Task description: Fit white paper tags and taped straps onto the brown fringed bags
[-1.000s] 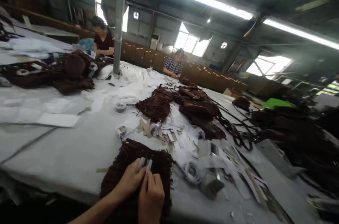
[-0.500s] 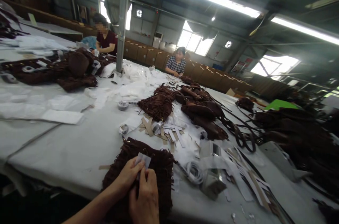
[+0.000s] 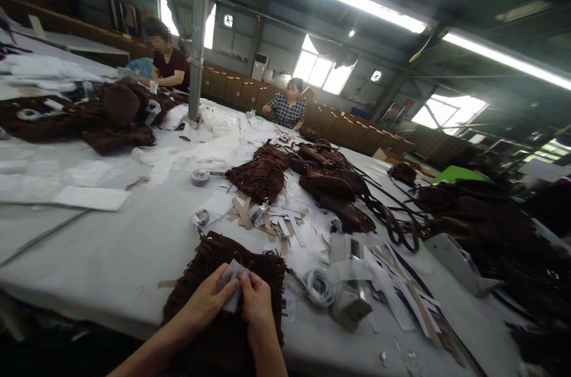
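Observation:
A dark brown fringed bag [image 3: 263, 273] lies flat at the table's near edge, below both my hands. My left hand [image 3: 209, 299] pinches the left side of a small translucent sheet [image 3: 231, 273], perhaps thin paper or plastic. Its right side is gripped by the closed fingers of my right hand [image 3: 257, 299]. The sheet stands over the bag's upper front, near its drawstring eyelets. What lies behind my fingers is hidden. Right of the bag rests a coil of white strap or cord [image 3: 319, 286], partly wrapped.
A tape dispenser [image 3: 350, 294] stands to the right, beside paper strips [image 3: 413, 302]. More brown fringed bags [image 3: 261, 172] and straps [image 3: 397, 225] lie farther back. Cardboard strips [image 3: 243, 210] are scattered mid-table. A metal post [image 3: 196, 62] rises at the far left. Two people [image 3: 288, 106] work across the table.
My right hand has turned and shifted slightly right, and more of the translucent sheet shows between my hands. The whole view has shifted a little. One person across the table has raised an arm.

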Tool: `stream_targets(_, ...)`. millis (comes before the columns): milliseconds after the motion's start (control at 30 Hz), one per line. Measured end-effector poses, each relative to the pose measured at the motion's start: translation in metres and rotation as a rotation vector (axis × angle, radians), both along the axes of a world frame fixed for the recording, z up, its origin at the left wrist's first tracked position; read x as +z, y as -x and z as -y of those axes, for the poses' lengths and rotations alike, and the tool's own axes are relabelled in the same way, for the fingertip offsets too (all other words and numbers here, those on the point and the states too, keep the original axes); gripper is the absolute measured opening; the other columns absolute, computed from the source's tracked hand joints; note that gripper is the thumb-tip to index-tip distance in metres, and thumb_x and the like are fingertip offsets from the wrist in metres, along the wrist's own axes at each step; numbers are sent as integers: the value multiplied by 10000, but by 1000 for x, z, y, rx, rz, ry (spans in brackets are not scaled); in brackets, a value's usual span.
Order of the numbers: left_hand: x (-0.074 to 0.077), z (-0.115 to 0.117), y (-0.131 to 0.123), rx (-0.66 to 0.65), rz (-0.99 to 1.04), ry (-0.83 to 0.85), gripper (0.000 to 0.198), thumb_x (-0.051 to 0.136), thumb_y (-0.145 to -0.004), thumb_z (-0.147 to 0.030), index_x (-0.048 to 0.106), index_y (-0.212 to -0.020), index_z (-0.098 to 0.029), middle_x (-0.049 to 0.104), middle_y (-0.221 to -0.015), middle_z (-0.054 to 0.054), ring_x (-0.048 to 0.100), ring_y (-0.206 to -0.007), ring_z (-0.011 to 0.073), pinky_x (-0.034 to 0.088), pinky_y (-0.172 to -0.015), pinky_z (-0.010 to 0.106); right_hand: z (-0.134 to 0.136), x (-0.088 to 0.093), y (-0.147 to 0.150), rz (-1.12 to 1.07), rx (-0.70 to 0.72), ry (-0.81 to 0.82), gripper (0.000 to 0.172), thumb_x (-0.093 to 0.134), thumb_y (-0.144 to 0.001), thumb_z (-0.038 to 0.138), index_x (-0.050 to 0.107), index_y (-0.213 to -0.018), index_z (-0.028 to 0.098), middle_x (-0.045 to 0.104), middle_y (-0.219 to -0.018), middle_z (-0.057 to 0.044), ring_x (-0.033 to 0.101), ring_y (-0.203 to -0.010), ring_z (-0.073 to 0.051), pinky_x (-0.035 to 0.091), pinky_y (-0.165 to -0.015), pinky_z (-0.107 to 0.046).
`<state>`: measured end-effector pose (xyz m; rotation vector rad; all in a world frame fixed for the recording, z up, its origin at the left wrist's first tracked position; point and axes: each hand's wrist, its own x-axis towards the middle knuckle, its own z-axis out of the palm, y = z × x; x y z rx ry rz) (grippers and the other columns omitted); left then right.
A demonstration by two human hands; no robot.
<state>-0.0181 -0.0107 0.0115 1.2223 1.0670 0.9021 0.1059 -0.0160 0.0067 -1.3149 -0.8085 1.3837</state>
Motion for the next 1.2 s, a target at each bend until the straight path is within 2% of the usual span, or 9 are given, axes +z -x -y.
stream_targets(100, 0, 8, -1, 65, -39, -29, 332, 608, -773, -459, 586, -937, -171, 628, -864, 29, 597, -823, 201, 476, -732, 266, 2, 1, 0, -23, 4, 27, 475, 717, -603, 587, 657, -744, 137, 580, -601, 8, 471, -502, -101, 381, -439, -208)
stream_targets(233, -3, 19, -4, 45, -38, 111, 408, 492, -828, -536, 542, -985, -163, 578, -702, -3, 578, -542, 162, 418, -461, 238, 3, 6, -2, -31, -11, 108, 463, 667, -652, 610, 550, -594, 166, 398, -441, 80, 297, -363, -50, 231, -338, -186)
stream_targets(333, -3, 24, -4, 37, -25, 149, 422, 485, -825, -556, 527, -978, -165, 563, -679, -12, 567, -490, 147, 384, -417, 222, -3, 12, -3, -46, 0, 170, 460, 664, -674, 576, 476, -522, 184, 313, -393, 104, 213, -328, -36, 152, -319, -192)
stream_targets(567, 0, 29, 1, 45, -20, 180, 401, 516, -804, -551, 561, -909, -166, 579, -637, -5, 601, -513, 169, 428, -427, 229, -16, 12, 6, -117, -42, 227, 305, 734, -582, 396, 538, -562, 163, 426, -427, 72, 342, -368, -62, 247, -359, -203)
stream_targets(700, -1, 32, 3, 75, 55, 237, 412, 538, -790, -558, 570, -932, -173, 619, -723, 14, 645, -594, 202, 512, -498, 278, -17, 5, 12, -126, -105, 203, 290, 729, -572, 392, 572, -575, 148, 503, -483, 35, 423, -430, -89, 325, -410, -223)
stream_targets(800, 0, 33, 2, 133, 112, 252, 411, 582, -758, -560, 570, -885, -170, 617, -716, 3, 645, -586, 201, 530, -522, 299, -16, 3, 13, -103, -122, 182, 314, 739, -580, 416, 574, -594, 149, 498, -494, 40, 396, -423, -81, 300, -391, -220)
stream_targets(1000, -5, 30, 3, 161, 194, 276, 434, 597, -750, -562, 546, -897, -157, 613, -692, -3, 625, -560, 180, 508, -536, 287, 4, 11, 1, -23, 18, 171, 461, 687, -667, 573, 502, -549, 167, 284, -398, 115, 177, -332, -22, 128, -315, -182)
stream_targets(1100, -9, 29, 6, 113, 98, 199, 432, 590, -759, -556, 564, -884, -144, 606, -666, 0, 574, -523, 156, 462, -510, 260, 18, 12, -2, 32, 142, 129, 459, 673, -683, 585, 577, -632, 139, 314, -389, 108, 184, -319, -21, 139, -309, -175)
stream_targets(1200, -11, 29, 8, 108, -28, 108, 412, 571, -775, -549, 589, -836, -141, 604, -661, 8, 542, -555, 155, 429, -519, 247, 22, 8, 0, 56, 153, 90, 460, 677, -685, 564, 640, -775, 114, 399, -423, 86, 258, -339, -35, 216, -328, -173)
